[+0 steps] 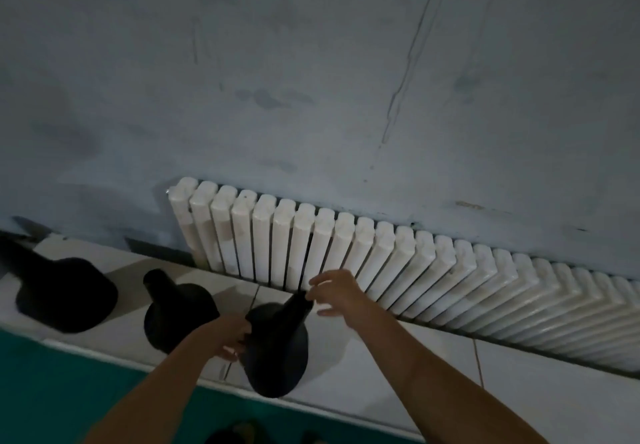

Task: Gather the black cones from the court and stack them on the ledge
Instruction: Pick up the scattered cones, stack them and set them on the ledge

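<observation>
1. The wall [311, 62] and the white radiator [381, 253] close off the back of the ledge [381, 367], so a cone pushed too far back would likely knock the radiator ribs and bounce forward.
2. The ledge is tiled and looks slick, so a base set down crooked could slide.
3. The far cone [65, 294] and middle cone [176, 315] stand apart, not nested. Reaching across for them could knock one off.
4. The nearest cone [277, 350] sits tilted on the ledge, tip towards the radiator. Its base comes close to the front edge, and it may tip off if let go now.
5. The left hand [230, 338] grips that cone's base rim with curled fingers.
6. The right hand [334, 293] is spread loose at the tip, steadying little.
</observation>
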### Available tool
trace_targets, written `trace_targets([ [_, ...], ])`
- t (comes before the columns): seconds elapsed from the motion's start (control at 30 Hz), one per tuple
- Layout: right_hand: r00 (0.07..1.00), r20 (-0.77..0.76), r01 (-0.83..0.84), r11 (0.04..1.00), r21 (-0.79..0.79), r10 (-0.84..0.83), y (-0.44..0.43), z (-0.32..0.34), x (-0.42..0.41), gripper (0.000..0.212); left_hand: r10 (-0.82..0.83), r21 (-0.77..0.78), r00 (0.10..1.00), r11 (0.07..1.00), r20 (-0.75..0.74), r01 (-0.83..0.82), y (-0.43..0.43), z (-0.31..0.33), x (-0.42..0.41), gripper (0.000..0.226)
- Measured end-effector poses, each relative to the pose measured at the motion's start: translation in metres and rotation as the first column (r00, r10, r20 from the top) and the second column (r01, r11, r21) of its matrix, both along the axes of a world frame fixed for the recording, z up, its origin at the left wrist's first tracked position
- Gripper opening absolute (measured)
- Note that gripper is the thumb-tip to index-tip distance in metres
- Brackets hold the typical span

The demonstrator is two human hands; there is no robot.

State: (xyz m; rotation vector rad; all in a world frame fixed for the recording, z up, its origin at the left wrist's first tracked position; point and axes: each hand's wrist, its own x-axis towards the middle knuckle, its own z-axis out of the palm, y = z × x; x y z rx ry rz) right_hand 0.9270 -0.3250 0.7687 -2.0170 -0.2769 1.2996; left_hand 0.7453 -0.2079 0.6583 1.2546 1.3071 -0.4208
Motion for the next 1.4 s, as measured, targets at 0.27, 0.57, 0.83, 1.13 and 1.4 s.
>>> trace_targets([
  [0.27, 0.915, -0.303, 0.289, 0.957, 0.03, -0.267, -0.002, -0.015, -0.016, 0.018, -0.14, -0.084, 0.989, 0.986, 0.039, 0.143, 0.04, 0.011, 0.047, 0.018],
  [0.57, 0.806, -0.219, 0.591, 0.764, 0.26, -0.549, -0.001, 0.042, -0.006, 0.027, -0.385, 0.217, 0.868, 0.919, 0.313, 0.329, 0.068, 0.125, 0.118, 0.016],
  [0.83, 0.639, -0.231, 0.738, 0.5, 0.454, -0.734, -0.071, 0.099, -0.012, 0.032, -0.616, 0.34, 0.643, 0.788, 0.455, 0.514, 0.021, 0.195, 0.161, 0.016],
  [1.13, 0.348, -0.203, 0.824, 0.195, 0.532, -0.915, -0.209, 0.146, -0.052, 0.025, -0.817, 0.408, 0.356, 0.545, 0.453, 0.732, -0.11, 0.243, 0.18, 0.012],
  [1.4, 0.064, -0.173, 0.808, -0.051, 0.587, -0.983, -0.379, 0.189, -0.147, 0.031, -0.88, 0.487, 0.022, 0.284, 0.475, 0.826, -0.294, 0.272, 0.155, 0.016],
])
